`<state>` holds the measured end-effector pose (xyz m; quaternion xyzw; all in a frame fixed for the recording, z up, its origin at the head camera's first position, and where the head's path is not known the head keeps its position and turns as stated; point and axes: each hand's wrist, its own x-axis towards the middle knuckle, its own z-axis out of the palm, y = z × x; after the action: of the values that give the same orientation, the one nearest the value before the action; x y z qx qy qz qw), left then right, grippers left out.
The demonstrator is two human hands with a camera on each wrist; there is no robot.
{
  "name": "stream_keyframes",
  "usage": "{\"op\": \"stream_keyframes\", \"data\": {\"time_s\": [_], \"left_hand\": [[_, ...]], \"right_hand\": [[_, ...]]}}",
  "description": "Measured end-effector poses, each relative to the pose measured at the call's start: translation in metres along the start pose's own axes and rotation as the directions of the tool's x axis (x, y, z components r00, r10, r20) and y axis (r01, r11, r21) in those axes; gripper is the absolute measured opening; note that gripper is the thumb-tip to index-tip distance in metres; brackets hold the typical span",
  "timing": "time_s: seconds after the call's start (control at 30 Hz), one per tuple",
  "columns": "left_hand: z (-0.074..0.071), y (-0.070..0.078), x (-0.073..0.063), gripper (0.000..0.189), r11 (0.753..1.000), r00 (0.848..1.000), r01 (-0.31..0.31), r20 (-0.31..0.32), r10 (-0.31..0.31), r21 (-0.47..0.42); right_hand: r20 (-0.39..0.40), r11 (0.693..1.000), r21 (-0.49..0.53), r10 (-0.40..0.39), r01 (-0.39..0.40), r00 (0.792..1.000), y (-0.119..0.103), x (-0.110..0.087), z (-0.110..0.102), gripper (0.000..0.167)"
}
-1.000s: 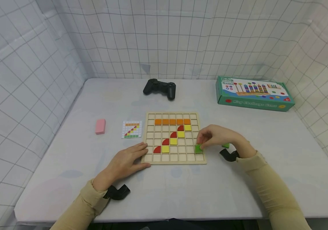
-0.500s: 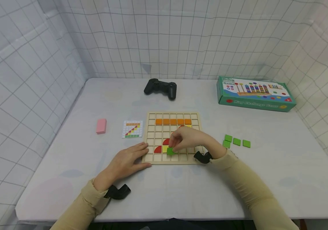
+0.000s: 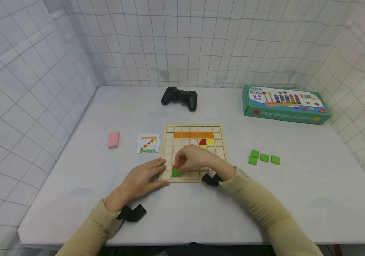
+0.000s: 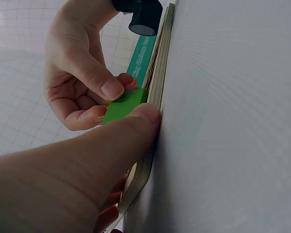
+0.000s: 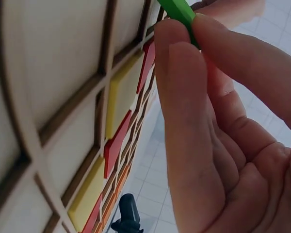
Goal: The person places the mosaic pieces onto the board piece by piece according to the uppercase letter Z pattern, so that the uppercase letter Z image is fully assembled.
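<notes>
My right hand (image 3: 192, 158) pinches a green square tile (image 3: 176, 173) between thumb and fingertips, low over the near left part of a wooden grid board (image 3: 221, 149). In the left wrist view the tile stands tilted, close by my left thumb (image 4: 144, 114). My left hand (image 3: 141, 179) rests on the board's near left corner, thumb at the front edge and fingers along the left side. Orange squares (image 3: 194, 135) fill a far row of the grid. Yellow squares (image 3: 210, 142) and red quarter-circles (image 3: 202, 142) step diagonally below, partly hidden by my right hand.
Several loose green tiles (image 3: 264, 158) lie right of the board. To its left are a pattern card (image 3: 148, 143) and a pink block (image 3: 113, 139). A black game controller (image 3: 179, 97) and a green game box (image 3: 286, 105) stand farther back.
My right hand has carried the green tile leftward across the board, from its right edge to the near left cells. My left hand has stayed at the corner.
</notes>
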<state>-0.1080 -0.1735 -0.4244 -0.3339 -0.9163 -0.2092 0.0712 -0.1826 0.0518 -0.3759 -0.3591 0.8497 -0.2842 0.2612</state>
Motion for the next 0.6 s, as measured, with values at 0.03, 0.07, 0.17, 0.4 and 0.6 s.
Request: {"op": "stream_keyframes", "data": {"time_s": [0.03,0.07,0.17,0.4,0.6], "left_hand": [[0.0,0.0001,0.0,0.057,1.0,1.0,0.0,0.0,0.0,-0.001],[0.0,0.0001,-0.0001,0.057,1.0,1.0,0.0,0.0,0.0,-0.002],[-0.0002,0.0004,0.0,0.057,1.0,1.0,0.003,0.001,-0.003,-0.006],[-0.0003,0.0002,0.0002,0.057,1.0,1.0,0.005,0.005,-0.005,0.001],[-0.0004,0.0002,0.0006,0.057,1.0,1.0,0.002,0.006,-0.002,0.003]], "right_hand": [[-0.002,1.0,-0.013,-0.002,0.002,1.0,-0.0005,0.0006,0.0009,0.01],[-0.002,1.0,-0.021,-0.002,0.002,1.0,-0.001,0.0011,0.0019,0.009],[-0.009,0.999,-0.052,-0.008,0.008,1.0,-0.0025,0.0016,0.0037,0.009],[-0.022,0.997,-0.077,-0.016,0.014,1.0,-0.0034,-0.0001,0.0052,0.007],[-0.059,0.998,-0.037,-0.047,0.045,0.997,0.0039,-0.0053,-0.0019,0.005]]}}
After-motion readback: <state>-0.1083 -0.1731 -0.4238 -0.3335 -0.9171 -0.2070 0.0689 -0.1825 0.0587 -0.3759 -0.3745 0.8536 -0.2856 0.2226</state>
